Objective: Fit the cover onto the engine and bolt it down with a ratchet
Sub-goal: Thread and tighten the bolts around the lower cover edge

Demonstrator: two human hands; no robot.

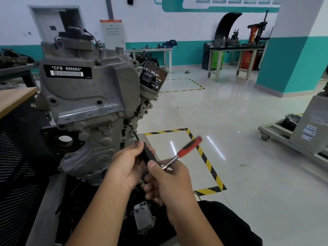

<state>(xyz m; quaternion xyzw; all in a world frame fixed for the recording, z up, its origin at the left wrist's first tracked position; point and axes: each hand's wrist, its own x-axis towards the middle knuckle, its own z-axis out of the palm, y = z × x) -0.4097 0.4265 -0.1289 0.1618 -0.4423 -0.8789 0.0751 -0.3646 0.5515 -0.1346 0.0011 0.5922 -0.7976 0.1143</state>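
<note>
Nearest you, a small grey ribbed cover [143, 217] lies flat on the dark stand below your forearms, apart from the engine. Your left hand [126, 166] curls round a black extension bar [148, 155] whose thin tip [134, 133] reaches up to a bolt [130, 124] on the engine's right side. Your right hand [170, 181] grips the ratchet [182, 152] at its head, thumb on top, red handle angled up and right. Engine [88, 110] stands upright, black oil filter [153, 77] on its right. Beyond: hazard-taped floor [230, 112], a desk [234, 48] with tools.
</note>
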